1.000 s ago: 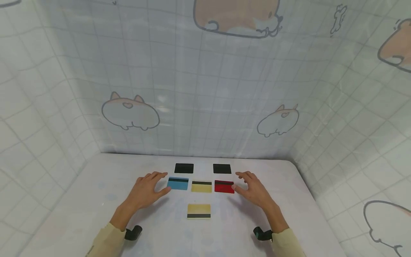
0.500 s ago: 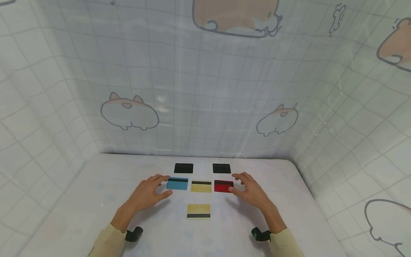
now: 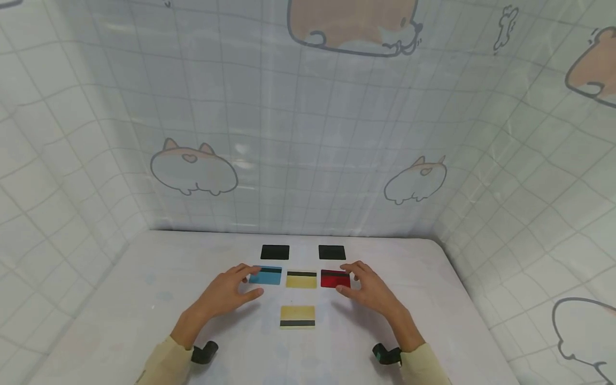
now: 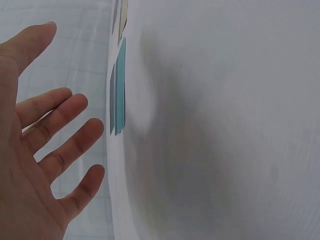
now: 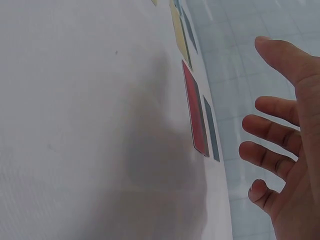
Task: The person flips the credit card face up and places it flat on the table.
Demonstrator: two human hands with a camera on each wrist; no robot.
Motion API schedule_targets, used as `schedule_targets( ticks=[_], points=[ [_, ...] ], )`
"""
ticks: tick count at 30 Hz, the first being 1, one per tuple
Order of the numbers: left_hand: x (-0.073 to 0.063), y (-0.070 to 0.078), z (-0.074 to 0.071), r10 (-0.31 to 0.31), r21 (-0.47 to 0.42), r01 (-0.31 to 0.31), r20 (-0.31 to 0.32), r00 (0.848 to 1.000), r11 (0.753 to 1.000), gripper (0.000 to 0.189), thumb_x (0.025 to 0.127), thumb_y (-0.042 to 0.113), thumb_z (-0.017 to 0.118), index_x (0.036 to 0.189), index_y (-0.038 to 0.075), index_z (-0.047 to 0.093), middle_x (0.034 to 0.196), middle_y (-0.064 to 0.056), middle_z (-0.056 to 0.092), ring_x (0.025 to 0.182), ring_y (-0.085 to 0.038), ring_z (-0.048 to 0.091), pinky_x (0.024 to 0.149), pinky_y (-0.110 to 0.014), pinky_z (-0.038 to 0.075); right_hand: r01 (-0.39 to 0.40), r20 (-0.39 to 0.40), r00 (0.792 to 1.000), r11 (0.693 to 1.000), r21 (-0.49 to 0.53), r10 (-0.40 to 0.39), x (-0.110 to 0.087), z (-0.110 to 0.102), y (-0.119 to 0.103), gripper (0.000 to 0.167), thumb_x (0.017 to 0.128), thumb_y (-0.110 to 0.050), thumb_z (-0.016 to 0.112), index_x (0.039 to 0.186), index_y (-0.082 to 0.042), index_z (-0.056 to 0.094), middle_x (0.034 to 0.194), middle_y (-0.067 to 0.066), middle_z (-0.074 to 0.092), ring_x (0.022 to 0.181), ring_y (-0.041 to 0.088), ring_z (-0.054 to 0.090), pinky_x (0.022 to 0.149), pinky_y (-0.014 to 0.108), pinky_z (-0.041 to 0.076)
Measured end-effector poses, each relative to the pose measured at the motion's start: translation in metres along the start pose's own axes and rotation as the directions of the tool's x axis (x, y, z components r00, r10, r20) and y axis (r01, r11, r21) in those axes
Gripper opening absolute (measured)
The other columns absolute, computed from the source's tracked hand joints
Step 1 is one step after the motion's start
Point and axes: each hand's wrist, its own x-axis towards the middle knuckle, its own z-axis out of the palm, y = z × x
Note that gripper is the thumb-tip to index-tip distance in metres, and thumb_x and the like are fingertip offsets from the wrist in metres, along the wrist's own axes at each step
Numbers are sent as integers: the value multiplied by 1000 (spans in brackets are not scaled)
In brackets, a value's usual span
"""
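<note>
Beside the blue card point(image 3: 266, 276) hovers my left hand point(image 3: 225, 291), its fingers relaxed and apart from the table. The left wrist view shows the palm with nothing in it and the blue card point(image 4: 120, 92) lying flat beyond. My right hand point(image 3: 370, 289) hangs at the right end of the red card point(image 3: 332, 278), thumb and fingers spread. In the right wrist view a gap separates those fingers from the red card point(image 5: 195, 112). Between the two cards lies a yellow card point(image 3: 301, 280) with its dark stripe at the top.
Nearer to me is another yellow card point(image 3: 297, 316), striped along its bottom. Two black cards, one at left point(image 3: 275, 252) and one at right point(image 3: 332, 252), lie at the back of the white table point(image 3: 144, 299). A curtain point(image 3: 308, 133) with cartoon dogs encloses the table.
Both hands have drifted inward, the left to the right and the right to the left, over the ends of the blue and red cards. The cards have not moved.
</note>
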Motion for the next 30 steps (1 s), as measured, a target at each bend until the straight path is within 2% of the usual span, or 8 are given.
schedule_targets(
  ticks=[8,16,19,23,30],
  points=[
    [1,4,0,8,-22,-7,19,1000,1000,62,87,52,74,137,16,61,115,2,62,98,-17,60,82,-41,49,34,15,999,999,36,-35,0,3,-6,62,86,-56,73,135,-19,62,120,-1,60,101,23,56,75,35,49],
    [2,10,4,-8,-91,14,62,998,996,65,86,53,75,139,17,60,119,3,62,100,-16,61,81,-39,50,58,55,997,998,39,-60,-1,9,-7,65,87,-62,68,135,-20,60,119,-3,60,104,17,55,86,38,51],
    [3,13,5,-8,-93,14,63,998,996,65,86,53,75,138,18,60,119,3,62,100,-15,61,80,-38,50,54,62,996,998,35,-56,0,11,-8,65,87,-61,69,136,-20,60,121,-3,60,108,15,55,92,41,52],
    [3,14,4,7,-105,-1,61,998,994,64,86,52,75,138,17,60,120,2,62,101,-16,62,80,-38,51,54,63,996,998,29,-56,1,12,-12,64,87,-60,70,136,-21,60,122,-4,60,109,14,55,94,41,52],
    [-5,21,8,27,-143,-17,69,997,990,63,86,50,76,137,15,61,117,3,63,99,-14,61,78,-33,51,49,78,996,997,65,-54,-7,10,-16,64,85,-60,72,135,-23,60,123,-5,59,111,15,55,93,42,53]
  ],
)
